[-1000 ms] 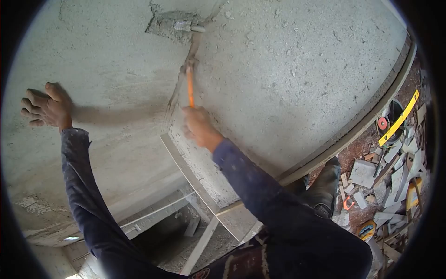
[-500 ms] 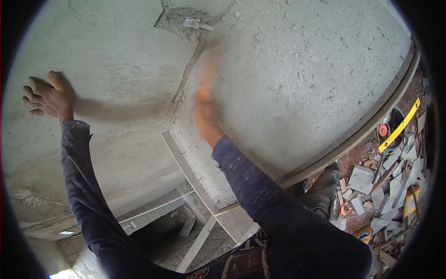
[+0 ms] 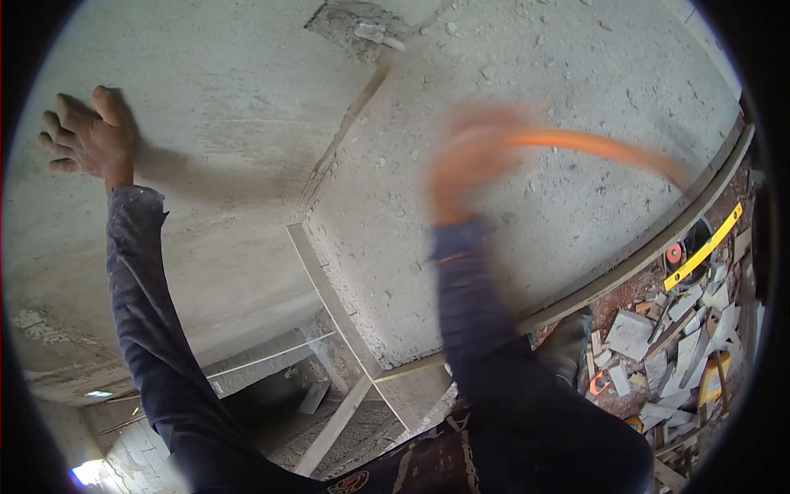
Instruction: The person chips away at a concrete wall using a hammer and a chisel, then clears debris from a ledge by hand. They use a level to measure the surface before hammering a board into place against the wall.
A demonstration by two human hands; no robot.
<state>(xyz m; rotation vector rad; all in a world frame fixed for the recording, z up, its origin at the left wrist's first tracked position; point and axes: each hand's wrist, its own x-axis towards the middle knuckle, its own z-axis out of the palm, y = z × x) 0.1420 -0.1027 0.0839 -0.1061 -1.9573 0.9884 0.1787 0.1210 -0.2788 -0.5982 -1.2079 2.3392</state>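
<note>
My left hand (image 3: pixel 86 138) is spread flat against the grey plastered wall (image 3: pixel 222 90), its fingers apart. Nothing is in it. Over the rough grey slab (image 3: pixel 568 222), strewn with small crumbs, my right hand (image 3: pixel 476 160) is smeared by motion. It is closed on a long orange tool (image 3: pixel 592 146), whose far end points toward the slab's curved edge. Blur hides the kind of tool and whether it touches the slab. A recess in the wall holds a pale pipe end (image 3: pixel 380 34).
Wooden edging (image 3: pixel 642 267) borders the slab on the right. Below on the floor lie a yellow level (image 3: pixel 704 247), a red-centred round tool part (image 3: pixel 674 253), and broken tile pieces (image 3: pixel 632 333). A wooden strut (image 3: pixel 333 428) crosses a dark opening at lower left.
My right hand has swung right across the slab with the orange tool, which now points right. My left hand stays on the wall. The view has shifted slightly.
</note>
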